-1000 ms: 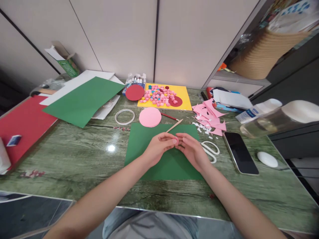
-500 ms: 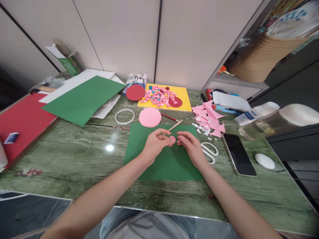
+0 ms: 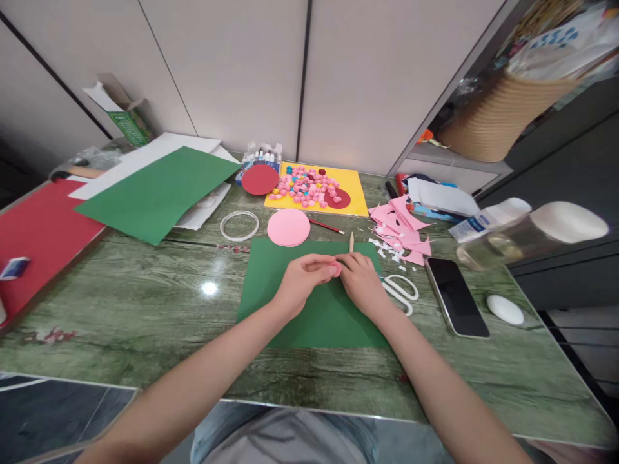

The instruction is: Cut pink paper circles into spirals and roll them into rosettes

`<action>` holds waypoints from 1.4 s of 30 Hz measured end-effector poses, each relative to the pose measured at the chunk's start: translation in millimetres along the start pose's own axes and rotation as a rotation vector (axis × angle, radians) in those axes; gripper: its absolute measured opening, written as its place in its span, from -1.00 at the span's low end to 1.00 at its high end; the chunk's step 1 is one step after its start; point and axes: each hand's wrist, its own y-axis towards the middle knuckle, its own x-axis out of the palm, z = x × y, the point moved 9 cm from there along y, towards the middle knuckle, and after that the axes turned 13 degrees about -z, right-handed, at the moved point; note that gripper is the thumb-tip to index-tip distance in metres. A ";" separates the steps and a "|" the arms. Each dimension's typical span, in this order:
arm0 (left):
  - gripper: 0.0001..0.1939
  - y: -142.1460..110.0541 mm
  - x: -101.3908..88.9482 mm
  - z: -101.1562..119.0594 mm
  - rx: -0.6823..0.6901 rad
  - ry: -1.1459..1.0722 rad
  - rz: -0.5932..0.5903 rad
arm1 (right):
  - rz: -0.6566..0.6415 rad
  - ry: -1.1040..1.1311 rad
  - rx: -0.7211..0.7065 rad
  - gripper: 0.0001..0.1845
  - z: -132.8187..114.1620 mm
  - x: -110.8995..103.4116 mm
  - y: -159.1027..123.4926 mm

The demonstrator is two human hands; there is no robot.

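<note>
My left hand [image 3: 300,287] pinches a small round pink paper piece [image 3: 336,269] between thumb and fingers, above a green paper sheet [image 3: 300,332]. My right hand [image 3: 362,283] comes up against it from the right, fingers curled. A pale pointed wooden stick [image 3: 351,240] juts out beyond the right fingers; its other end is hidden in that hand. Past the left hand lie a large pink paper circle [image 3: 289,227] and a dark red pencil [image 3: 326,225]. White-handled scissors [image 3: 406,287] rest beside my right wrist.
Many small pink balls [image 3: 309,183] cover a yellow sheet [image 3: 358,193] near the wall. A tape roll [image 3: 239,225] and a slanted green sheet [image 3: 159,193] lie left. Pink scraps [image 3: 399,222], a phone [image 3: 457,296], a bottle [image 3: 532,235] and a white oval object [image 3: 505,309] are right.
My right hand has closed in beside the left, fingers now curled. The wooden stick, slanted near my left fingers before, now points away from me out of the right hand.
</note>
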 end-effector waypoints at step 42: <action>-0.76 8.0 -22.4 10.1 0.121 0.236 0.108 | 0.685 0.378 -0.213 -0.89 -11.1 -90.0 -75.1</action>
